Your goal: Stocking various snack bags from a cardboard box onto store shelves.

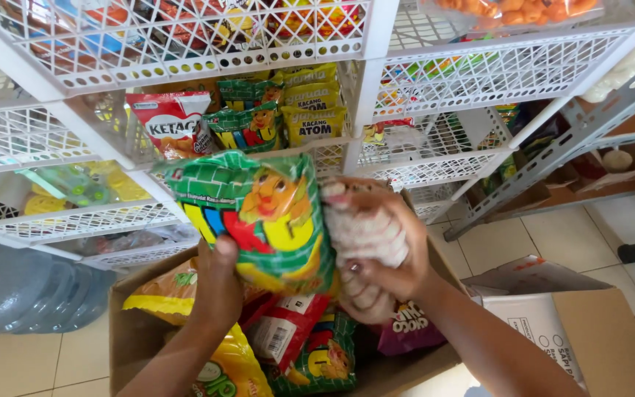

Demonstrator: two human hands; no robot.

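Seen from the head camera, looking down: left hand (218,283) closed on the lower left corner of a green snack bag (259,220) with a cartoon figure, thumb pressed on the front, bag held up above an open cardboard box (130,331). Right hand (384,254) closed around a clear bag of pale round snacks (365,235), fingers wrapped over its right side, this bag touching the right edge of the green snack bag. Inside the cardboard box, under both hands: a yellow snack bag (163,294) near the left wall, a red packet (281,331) in the middle, a second green bag (325,360) toward the front edge, a purple packet (406,331) by the right wall. Behind the hands, a white lattice rack (435,81) with several shelves, holding a red and white bag (174,125) and a stack of green and yellow packets (288,110) in its middle compartment. To the right of the cardboard box, on the tiled floor (538,242), a second carton (575,331) with open flaps. At the left edge, a blue water jug (23,287) lying beside the box.
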